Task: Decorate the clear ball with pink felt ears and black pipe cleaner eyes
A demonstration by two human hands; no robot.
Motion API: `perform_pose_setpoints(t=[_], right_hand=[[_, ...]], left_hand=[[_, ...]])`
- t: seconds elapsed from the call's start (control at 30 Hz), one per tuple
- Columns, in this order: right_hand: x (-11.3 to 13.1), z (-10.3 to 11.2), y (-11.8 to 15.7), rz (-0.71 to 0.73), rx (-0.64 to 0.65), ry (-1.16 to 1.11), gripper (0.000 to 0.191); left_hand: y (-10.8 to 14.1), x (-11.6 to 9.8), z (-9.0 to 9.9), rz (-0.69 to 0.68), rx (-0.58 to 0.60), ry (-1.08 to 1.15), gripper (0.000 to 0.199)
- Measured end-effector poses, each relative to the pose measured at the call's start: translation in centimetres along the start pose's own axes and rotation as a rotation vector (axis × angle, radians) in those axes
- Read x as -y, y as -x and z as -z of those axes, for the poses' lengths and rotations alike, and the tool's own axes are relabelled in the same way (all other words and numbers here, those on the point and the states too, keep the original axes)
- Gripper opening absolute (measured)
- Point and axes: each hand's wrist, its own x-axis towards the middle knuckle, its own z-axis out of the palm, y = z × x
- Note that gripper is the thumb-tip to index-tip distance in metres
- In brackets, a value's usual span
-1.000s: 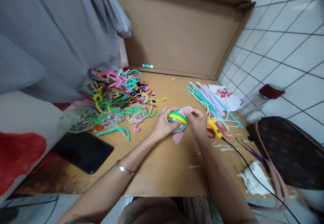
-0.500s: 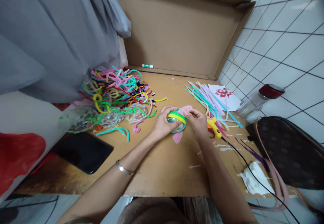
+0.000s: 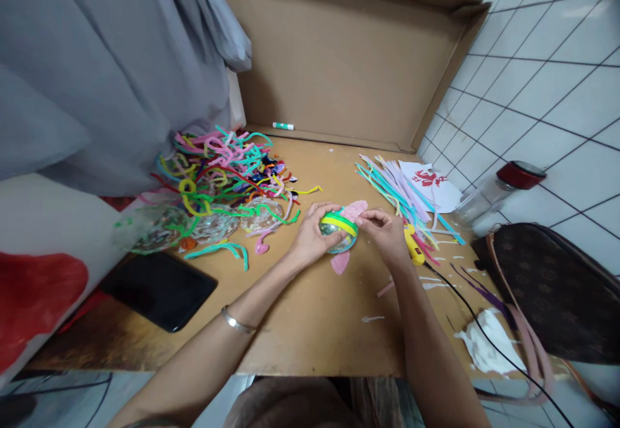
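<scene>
Right hand [image 3: 385, 231] has drawn outward, baring more pink fin [image 3: 354, 210] | ball [image 3: 340, 224]: clear, banded green and yellow, held mid-tabletop [image 3: 310, 325] | left hand [image 3: 314, 231]: grip clasping ball | right grip: fingertips pinched at fin's edge, hold unclear from here

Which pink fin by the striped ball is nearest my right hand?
The upper pink fin, at the far side of the striped ball: your right hand has fingertips at that fin's edge; the lower pink fin sits farther off.
</scene>
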Motion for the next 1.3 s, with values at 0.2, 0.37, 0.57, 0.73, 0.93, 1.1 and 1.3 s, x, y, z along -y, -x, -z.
perform_pose_setpoints(t=[0.2, 0.37, 0.57, 0.73, 0.93, 1.1, 1.3], right_hand=[[0.02, -0.44, 0.23, 0.124, -0.006, 0.078, 0.016], [-0.16, -0.59, 0.29, 0.169, -0.027, 0.131, 0.017], [-0.41, -0.75, 0.23, 0.197, -0.03, 0.142, 0.015], [-0.71, -0.85, 0.2, 0.219, -0.028, 0.13, 0.012], [-0.88, -0.63, 0.16, 0.233, -0.017, 0.174, 0.012], [-0.61, -0.5, 0.2, 0.24, -0.016, 0.192, 0.012], [-0.31, -0.82, 0.36, 0.247, -0.025, 0.181, 0.013]], left_hand=[[-0.04, 0.13, -0.04, -0.013, -0.005, -0.003, 0.047], [-0.07, 0.36, -0.07, -0.023, -0.01, -0.002, 0.048], [-0.06, 0.44, -0.09, -0.021, -0.005, -0.011, 0.049], [0.01, 0.34, -0.07, -0.034, -0.003, -0.009, 0.047], [-0.03, 0.19, -0.07, -0.032, -0.002, -0.009, 0.047], [-0.05, 0.29, -0.06, -0.032, -0.001, -0.003, 0.047], [-0.06, 0.44, -0.09, -0.028, -0.005, -0.003, 0.047]])
